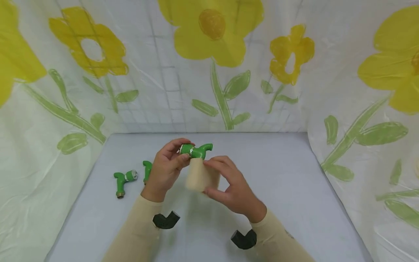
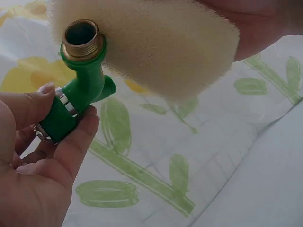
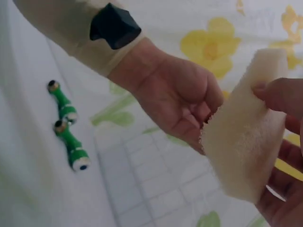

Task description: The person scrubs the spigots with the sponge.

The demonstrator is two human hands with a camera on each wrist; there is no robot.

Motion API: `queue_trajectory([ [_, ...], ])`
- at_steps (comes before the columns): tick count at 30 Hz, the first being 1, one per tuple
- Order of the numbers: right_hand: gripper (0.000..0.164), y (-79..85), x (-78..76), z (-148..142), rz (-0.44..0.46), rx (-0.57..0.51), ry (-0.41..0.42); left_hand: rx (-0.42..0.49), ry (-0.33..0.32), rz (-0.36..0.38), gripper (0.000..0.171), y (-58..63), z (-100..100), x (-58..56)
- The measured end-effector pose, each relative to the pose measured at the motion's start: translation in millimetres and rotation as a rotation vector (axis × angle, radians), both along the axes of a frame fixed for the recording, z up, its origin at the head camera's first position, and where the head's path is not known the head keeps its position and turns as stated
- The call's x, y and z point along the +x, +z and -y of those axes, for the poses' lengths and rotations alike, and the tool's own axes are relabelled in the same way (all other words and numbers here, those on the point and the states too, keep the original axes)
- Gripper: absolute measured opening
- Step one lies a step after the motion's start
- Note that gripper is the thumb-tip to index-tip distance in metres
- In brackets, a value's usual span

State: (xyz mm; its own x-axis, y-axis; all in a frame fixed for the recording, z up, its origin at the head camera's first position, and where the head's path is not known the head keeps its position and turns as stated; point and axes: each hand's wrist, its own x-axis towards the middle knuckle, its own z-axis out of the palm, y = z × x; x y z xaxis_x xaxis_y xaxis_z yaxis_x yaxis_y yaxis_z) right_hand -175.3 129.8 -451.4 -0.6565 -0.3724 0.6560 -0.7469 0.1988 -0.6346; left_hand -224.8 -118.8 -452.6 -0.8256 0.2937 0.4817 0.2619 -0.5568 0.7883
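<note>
My left hand (image 1: 166, 169) grips a green tap (image 1: 198, 151) by its ribbed end, thumb on one side and fingers on the other. In the left wrist view the tap's brass threaded inlet (image 2: 81, 39) points up toward the camera. A cream sponge block (image 1: 200, 176) is pinched between the thumb and fingers of my right hand (image 1: 234, 185). The sponge lies against or very near the tap's body; exact contact is hard to tell. From the right wrist, the sponge (image 3: 251, 132) hides the held tap.
Two more green taps lie on the white table (image 1: 294, 189) to the left: one tap (image 1: 122, 182) in full view, another tap (image 1: 147, 170) partly behind my left hand. A flower-printed sheet (image 1: 137, 72) hangs around the table's back and sides.
</note>
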Motion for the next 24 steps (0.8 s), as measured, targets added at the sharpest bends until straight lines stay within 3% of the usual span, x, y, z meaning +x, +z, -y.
queue_trajectory([
  [1,0.070,1.0,-1.4,0,-0.010,0.001,-0.026,-0.007,0.009,0.002,0.034,-0.6,0,0.2],
  [3,0.069,1.2,-5.9,-2,-0.015,-0.026,-0.152,-0.041,0.037,0.001,0.034,-1.8,-1,0.8],
  [6,0.066,-0.5,-10.7,-6,0.038,-0.083,-0.289,-0.105,0.075,0.004,0.035,-3.7,-3,2.5],
  [8,0.065,-1.9,-9.4,-7,0.070,-0.095,-0.268,-0.125,0.096,0.006,0.035,-4.7,-5,2.9],
  [12,0.067,-1.0,-2.3,-6,0.063,-0.054,-0.056,-0.069,0.101,0.032,0.033,-5.5,-6,2.3],
  [14,0.067,1.3,-2.3,-6,0.042,-0.047,-0.012,-0.044,0.090,0.050,0.033,-5.4,-6,2.2],
  [17,0.067,3.3,-8.4,-8,0.024,-0.065,-0.110,-0.064,0.059,0.073,0.034,-5.4,-6,3.0],
  [20,0.065,0.4,-15.3,-10,0.074,-0.108,-0.235,-0.120,0.062,0.086,0.035,-5.0,-7,4.1],
  [22,0.064,-3.2,-14.9,-9,0.122,-0.139,-0.227,-0.140,0.084,0.090,0.035,-4.9,-8,4.8],
  [24,0.064,-5.1,-11.6,-6,0.141,-0.156,-0.148,-0.127,0.100,0.096,0.034,-5.5,-8,4.8],
])
